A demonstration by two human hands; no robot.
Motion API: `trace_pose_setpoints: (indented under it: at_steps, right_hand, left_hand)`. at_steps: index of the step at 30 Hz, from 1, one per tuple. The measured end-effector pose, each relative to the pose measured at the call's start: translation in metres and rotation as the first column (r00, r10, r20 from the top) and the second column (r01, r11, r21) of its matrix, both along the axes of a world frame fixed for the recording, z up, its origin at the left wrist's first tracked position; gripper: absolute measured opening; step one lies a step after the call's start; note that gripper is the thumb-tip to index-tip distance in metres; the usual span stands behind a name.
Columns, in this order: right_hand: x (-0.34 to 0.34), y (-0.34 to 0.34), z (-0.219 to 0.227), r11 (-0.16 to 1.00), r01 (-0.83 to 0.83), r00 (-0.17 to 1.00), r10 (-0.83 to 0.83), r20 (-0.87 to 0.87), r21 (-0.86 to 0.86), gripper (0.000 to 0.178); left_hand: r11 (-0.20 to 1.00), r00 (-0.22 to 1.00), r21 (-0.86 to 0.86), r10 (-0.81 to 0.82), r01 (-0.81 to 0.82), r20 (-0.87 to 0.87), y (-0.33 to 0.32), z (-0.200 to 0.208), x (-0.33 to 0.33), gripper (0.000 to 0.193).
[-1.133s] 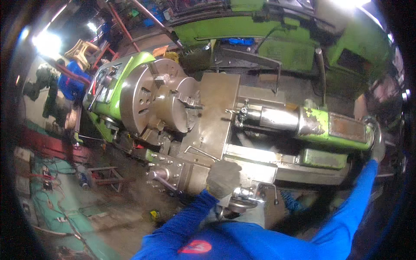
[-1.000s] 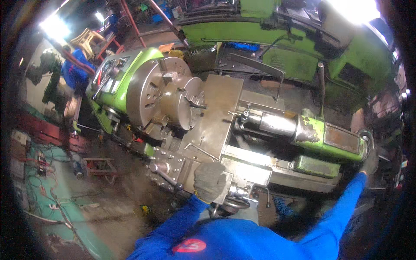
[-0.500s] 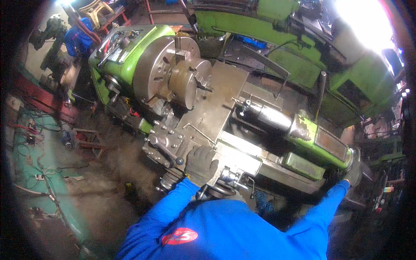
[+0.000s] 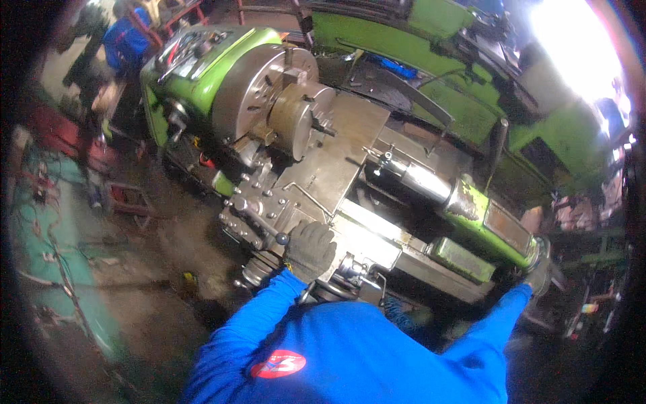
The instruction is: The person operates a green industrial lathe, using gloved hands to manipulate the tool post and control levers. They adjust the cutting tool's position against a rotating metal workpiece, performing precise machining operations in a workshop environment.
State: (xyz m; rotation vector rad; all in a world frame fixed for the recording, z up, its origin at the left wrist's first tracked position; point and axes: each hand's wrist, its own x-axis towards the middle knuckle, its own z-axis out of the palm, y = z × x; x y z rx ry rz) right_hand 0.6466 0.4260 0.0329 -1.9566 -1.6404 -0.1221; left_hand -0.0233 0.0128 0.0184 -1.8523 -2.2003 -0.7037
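My left hand (image 4: 309, 250), in a grey glove, rests open on the lathe's cross slide (image 4: 360, 240), its fingers lying flat beside the black-knobbed lever (image 4: 281, 238) of the tool post (image 4: 252, 212). Far to the right, my gloved right hand (image 4: 538, 277) is closed on the tailstock handwheel (image 4: 540, 248), its fingers partly hidden and dim. A green tailstock (image 4: 505, 232) carries a shiny quill (image 4: 425, 182) with a drill-like tip pointing at the chuck. A round metal workpiece (image 4: 291, 128) sits in the jaws of the big chuck (image 4: 235, 91).
The green headstock (image 4: 215, 71) stands at the upper left, with tools on top. Another green machine (image 4: 367, 37) fills the back. A person in blue (image 4: 126, 42) is at the far left. Cables lie on a green floor strip (image 4: 74, 269) at the left.
The view has shifted slightly. My right hand has moved a little around the handwheel rim, toward me. The left hand stays on the slide, fingers straighter now.
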Motion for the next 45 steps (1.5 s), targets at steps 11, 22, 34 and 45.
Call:
trace_pose_setpoints:
  at_steps: [11, 22, 34, 45]
  right_hand:
    - [0.004, 0.012, -0.030, 0.940, 0.308, 0.951, -0.298, -0.085, 0.148, 0.068]
    - [0.046, 0.025, -0.036, 0.931, 0.269, 0.957, -0.287, 0.042, 0.246, 0.080]
    - [0.012, 0.021, -0.004, 0.908, 0.325, 0.857, -0.401, -0.324, -0.265, 0.089]
    - [-0.060, -0.012, 0.030, 0.835, -0.549, 0.438, 0.263, -0.859, -0.024, 0.096]
  left_hand:
    - [0.927, 0.817, 0.142, 0.225, -0.348, 0.531, 0.076, -0.007, -0.003, 0.028]
    - [0.885, -0.489, -0.242, 0.018, -0.398, 0.872, 0.255, -0.010, -0.064, 0.032]
    - [0.877, -0.350, -0.076, -0.109, -0.474, 0.930, 0.216, 0.013, -0.063, 0.043]
    - [0.989, 0.877, -0.086, 0.143, -0.117, 0.458, -0.022, -0.005, -0.021, 0.037]
